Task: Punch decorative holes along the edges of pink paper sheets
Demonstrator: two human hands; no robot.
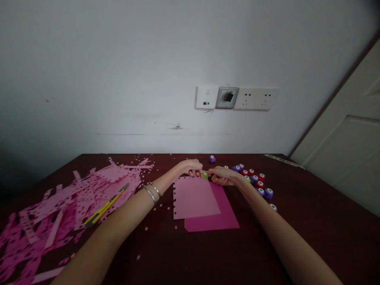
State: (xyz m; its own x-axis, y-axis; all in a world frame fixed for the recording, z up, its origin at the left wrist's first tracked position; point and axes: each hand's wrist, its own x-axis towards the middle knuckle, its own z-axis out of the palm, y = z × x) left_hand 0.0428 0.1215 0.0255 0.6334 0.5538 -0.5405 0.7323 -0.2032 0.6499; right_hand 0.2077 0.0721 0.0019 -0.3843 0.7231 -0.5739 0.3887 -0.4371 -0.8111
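Nearest, the dark red bench carries scattered paper bits, with a tangled heap of punched pink strips on the left. A yellow cutter lies slantwise over the heap's right side. In the middle are the deep pink sheets, and on them, overlapping, the pale pink sheet, notched and holed down its left edge.

At the pale pink sheet's far edge, the green punch sits between both hands. The left hand, with bracelets at its wrist, has its grip closed on the green punch. The right hand has curled fingers reaching the punch's right side; whether its grip pinches punch or paper, I cannot tell.

Red, purple and green punches stand grouped beside the right forearm. Beyond the hands is a lone purple punch. Farther back, the wall bears sockets, with a door at right.
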